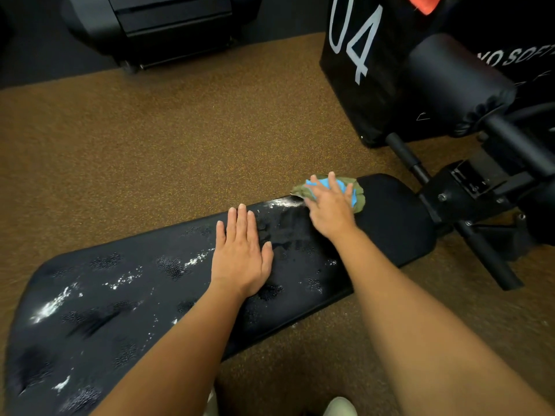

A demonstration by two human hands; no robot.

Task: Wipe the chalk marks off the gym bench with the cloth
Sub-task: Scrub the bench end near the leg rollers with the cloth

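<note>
The black padded gym bench (399,223) runs from lower left to upper right. White chalk marks (49,307) streak its left part, with more chalk (282,202) along the far edge near the middle. My right hand (330,205) presses flat on a green and blue cloth (359,202) at the bench's far edge. My left hand (243,253) lies flat on the pad, fingers together, holding nothing. Wet droplets cover the pad between the hands.
A black box (354,70) marked 04 stands at the back right beside a black roller pad (456,82). The bench's metal frame and bars (480,193) stick out at right. A dark machine (168,28) sits at the back. Brown speckled floor (180,145) surrounds the bench.
</note>
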